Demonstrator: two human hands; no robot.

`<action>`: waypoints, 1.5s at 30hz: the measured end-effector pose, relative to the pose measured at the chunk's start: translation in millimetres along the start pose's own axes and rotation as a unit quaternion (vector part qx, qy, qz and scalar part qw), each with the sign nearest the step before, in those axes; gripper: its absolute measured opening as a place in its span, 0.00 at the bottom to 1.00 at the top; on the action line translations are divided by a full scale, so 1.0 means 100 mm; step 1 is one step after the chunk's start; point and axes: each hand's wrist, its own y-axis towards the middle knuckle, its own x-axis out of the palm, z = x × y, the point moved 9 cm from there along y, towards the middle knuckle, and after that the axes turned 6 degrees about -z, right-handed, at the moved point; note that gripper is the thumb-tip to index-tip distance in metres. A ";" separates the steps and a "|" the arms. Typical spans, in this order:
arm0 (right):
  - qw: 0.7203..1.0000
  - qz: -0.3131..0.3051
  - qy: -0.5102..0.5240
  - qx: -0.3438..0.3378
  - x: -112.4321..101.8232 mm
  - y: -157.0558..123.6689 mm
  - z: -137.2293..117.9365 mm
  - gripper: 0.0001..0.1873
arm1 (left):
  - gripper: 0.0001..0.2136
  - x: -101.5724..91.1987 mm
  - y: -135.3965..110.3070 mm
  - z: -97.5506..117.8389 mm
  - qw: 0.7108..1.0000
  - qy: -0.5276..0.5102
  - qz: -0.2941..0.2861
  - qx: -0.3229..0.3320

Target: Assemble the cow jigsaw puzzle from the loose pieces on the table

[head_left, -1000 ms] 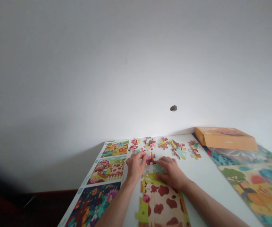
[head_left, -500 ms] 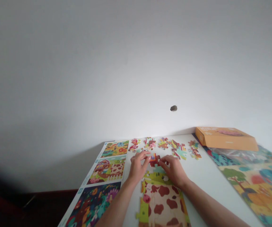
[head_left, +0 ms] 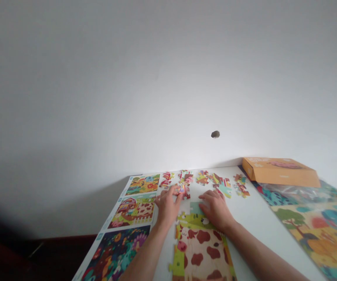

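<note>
My left hand (head_left: 168,203) has its thumb and fingers closed on a red jigsaw piece (head_left: 183,191) with a purple spot, just beyond the joined puzzle. Past the top right corner of that puzzle lies my right hand (head_left: 216,207), fingers loosely stretched over the table and nothing visible in them. The partly joined jigsaw puzzle (head_left: 205,249) shows a white cow with brown patches on green grass, and its lower end runs out of view. Loose puzzle pieces (head_left: 221,184) lie in small groups behind both hands.
To the left, a printed picture sheet (head_left: 131,210) shows several finished scenes. An orange box (head_left: 282,171) stands at the back right against the wall, a clear plastic bag (head_left: 297,191) before it. Another animal puzzle picture (head_left: 317,230) lies at the right.
My left hand has drawn the red piece to the left, away from my right hand. The fingers of my right hand have let go of it and loosened.
</note>
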 end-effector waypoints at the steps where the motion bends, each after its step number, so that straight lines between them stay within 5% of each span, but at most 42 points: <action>1: 1.000 -0.003 -0.016 0.001 0.00 0.00 0.01 0.15 | 0.11 -0.04 0.00 -0.06 0.999 0.017 0.015 -0.024; 5: 0.999 -0.023 -0.048 0.000 0.01 0.01 0.03 0.15 | 0.10 -0.10 0.00 -0.12 0.995 0.077 0.027 -0.061; 12: 0.999 -0.014 -0.044 0.000 0.00 0.02 0.04 0.13 | 0.09 0.02 -0.03 0.03 0.995 0.086 -0.042 -0.024; 17: 0.999 -0.013 -0.045 -0.001 -0.01 0.02 0.02 0.14 | 0.10 0.10 -0.08 0.19 0.993 0.070 -0.080 0.053; 22: 0.998 0.037 -0.045 0.010 -0.11 0.05 -0.08 0.15 | 0.23 0.23 -0.21 0.38 0.974 0.037 -0.161 0.152; 26: 0.997 -0.001 -0.075 0.008 0.03 0.36 -0.32 0.13 | 0.22 0.30 -0.29 0.46 0.958 0.026 -0.214 0.189; 32: 0.993 -0.041 -0.108 0.021 0.31 1.10 -0.59 0.16 | 0.16 0.30 -0.29 0.46 0.957 0.013 -0.215 0.194; 37: 0.989 -0.072 -0.123 0.034 0.37 1.38 -0.44 0.16 | 0.17 0.31 -0.29 0.44 0.960 -0.014 -0.199 0.197; 45: 0.992 -0.039 -0.097 0.066 0.25 1.31 -0.06 0.19 | 0.12 0.29 -0.25 0.41 0.969 -0.014 -0.184 0.166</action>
